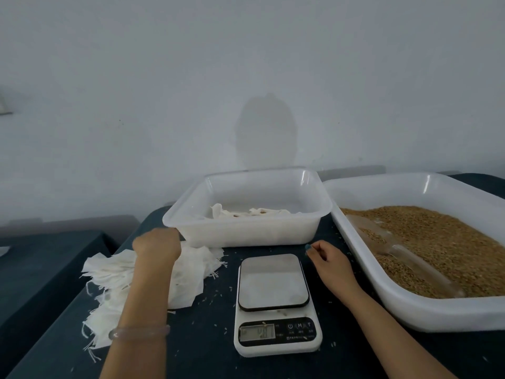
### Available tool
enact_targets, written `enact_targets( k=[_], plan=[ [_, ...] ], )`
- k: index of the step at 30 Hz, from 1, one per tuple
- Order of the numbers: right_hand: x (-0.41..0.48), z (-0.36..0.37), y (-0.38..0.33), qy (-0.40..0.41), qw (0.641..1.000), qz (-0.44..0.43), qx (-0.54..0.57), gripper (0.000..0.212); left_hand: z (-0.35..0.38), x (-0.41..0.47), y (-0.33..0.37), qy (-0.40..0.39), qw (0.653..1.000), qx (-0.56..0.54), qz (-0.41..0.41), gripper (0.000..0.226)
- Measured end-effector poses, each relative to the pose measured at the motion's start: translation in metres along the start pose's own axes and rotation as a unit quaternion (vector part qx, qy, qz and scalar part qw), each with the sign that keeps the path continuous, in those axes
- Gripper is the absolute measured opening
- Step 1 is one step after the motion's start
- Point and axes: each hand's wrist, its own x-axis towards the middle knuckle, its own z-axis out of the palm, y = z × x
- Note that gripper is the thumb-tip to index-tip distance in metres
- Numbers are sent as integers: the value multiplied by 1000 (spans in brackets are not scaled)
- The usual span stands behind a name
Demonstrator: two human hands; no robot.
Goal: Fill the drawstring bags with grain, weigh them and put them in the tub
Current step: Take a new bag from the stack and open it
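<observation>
- Your left hand is down on the heap of empty white cloth drawstring bags, at the heap's far end, just beside the near left corner of the tub. Its back faces the camera and hides the fingers, so I cannot tell whether they pinch a bag or only rest on the cloth. From the reach, I judge you are picking out the next bag to fill.
- Your right hand hovers over the dark blue tablecloth between the scale and the grain tray. Its fingers are loosely curled and nothing shows in them. It looks placed to take the bag's mouth or to go for the scoop.
- The square white translucent plastic tub stands right behind the scale, so a weighed bag has only a short way to go. A few white bags in the tub, seemingly filled, lie on its floor.
- The white digital kitchen scale with a steel platform sits between your arms. Its platform is bare, and the display digits are too blurred to read.
- The wide white plastic tray of brown grain lies on your right. A clear plastic scoop rests in the grain with its handle toward you, handy for that hand.
- Stray grains dot the cloth around the scale.
</observation>
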Motion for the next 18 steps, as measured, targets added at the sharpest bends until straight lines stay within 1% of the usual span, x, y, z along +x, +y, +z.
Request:
enact_targets(
  k=[2, 5, 6, 10, 17, 18],
  plan=[
    [0, 0, 0, 0, 1000, 1, 6, 18, 19, 4, 0, -29, 1000, -9, -8, 28],
    [0, 0, 0, -2, 1000, 1, 6, 17, 49, 6, 5, -63, 995, -48, -66, 51],
    [0, 1, 1, -3, 1000, 0, 4, 17, 54, 4, 8, -57, 994, -56, -72, 51],
    [1, 0, 1, 0, 1000, 0, 5, 16, 56, 1, 14, 2, 998, -54, -35, 30],
    [2, 1, 3, 2, 1000, -2, 5, 17, 50, 1, 11, 96, 989, -96, -53, 10],
    [2, 1, 3, 2, 1000, -2, 5, 17, 50, 2, 10, 111, 986, -111, -59, 11]
  ],
)
